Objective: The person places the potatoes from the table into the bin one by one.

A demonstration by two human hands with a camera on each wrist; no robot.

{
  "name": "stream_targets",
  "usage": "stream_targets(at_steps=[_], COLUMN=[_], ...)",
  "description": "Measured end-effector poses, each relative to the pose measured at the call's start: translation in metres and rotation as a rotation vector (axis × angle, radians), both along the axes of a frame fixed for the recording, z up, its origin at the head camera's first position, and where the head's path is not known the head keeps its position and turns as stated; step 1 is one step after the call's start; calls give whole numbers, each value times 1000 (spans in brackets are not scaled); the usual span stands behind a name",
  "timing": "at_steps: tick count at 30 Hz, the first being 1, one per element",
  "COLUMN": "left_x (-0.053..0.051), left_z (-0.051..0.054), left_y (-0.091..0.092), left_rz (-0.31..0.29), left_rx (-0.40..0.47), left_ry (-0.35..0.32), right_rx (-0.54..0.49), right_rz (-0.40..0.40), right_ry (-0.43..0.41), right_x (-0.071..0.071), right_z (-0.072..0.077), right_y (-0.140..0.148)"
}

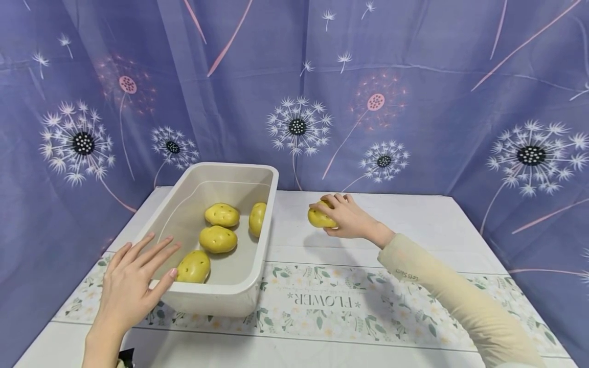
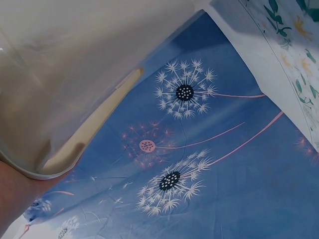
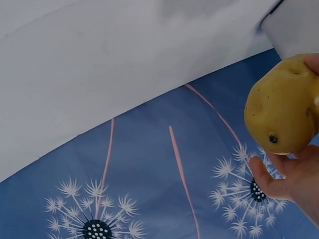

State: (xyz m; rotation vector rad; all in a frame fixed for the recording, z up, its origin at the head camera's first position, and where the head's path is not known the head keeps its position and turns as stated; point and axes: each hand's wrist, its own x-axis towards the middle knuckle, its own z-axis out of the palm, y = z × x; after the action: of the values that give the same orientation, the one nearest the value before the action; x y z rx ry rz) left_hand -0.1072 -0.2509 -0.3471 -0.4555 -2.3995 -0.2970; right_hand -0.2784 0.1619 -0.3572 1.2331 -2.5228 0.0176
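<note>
In the head view, my right hand point(image 1: 350, 217) grips a yellow potato point(image 1: 318, 216) above the table, to the right of a pale plastic bin point(image 1: 272, 204). The right wrist view shows that potato point(image 3: 279, 107) up close, with fingers around it. My left hand point(image 1: 129, 286) lies over the bin's near left rim, fingers extended and spread. Inside the bin are several potatoes: one by the near wall point(image 1: 194, 267), two in the middle point(image 1: 218, 239), and one against the right wall point(image 1: 257, 220). The left wrist view shows mostly the bin's side point(image 2: 99, 119).
A white table point(image 1: 391, 204) with a floral printed band point(image 1: 322, 301) carries the bin on its left side. Behind and around it hangs a blue-purple curtain point(image 1: 239, 117) with dandelion prints.
</note>
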Motion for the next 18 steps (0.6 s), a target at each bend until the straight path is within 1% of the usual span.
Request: stream_targets(at_steps=[10, 18], left_x=[0, 0], left_z=[0, 1], left_y=[0, 1], left_rz=[-2, 0], left_rx=[4, 3], left_ry=[-3, -10], right_rx=[-10, -1], right_rz=[36, 44], right_ry=[48, 74], right_x=[3, 2], right_z=[12, 23], right_y=[-4, -9])
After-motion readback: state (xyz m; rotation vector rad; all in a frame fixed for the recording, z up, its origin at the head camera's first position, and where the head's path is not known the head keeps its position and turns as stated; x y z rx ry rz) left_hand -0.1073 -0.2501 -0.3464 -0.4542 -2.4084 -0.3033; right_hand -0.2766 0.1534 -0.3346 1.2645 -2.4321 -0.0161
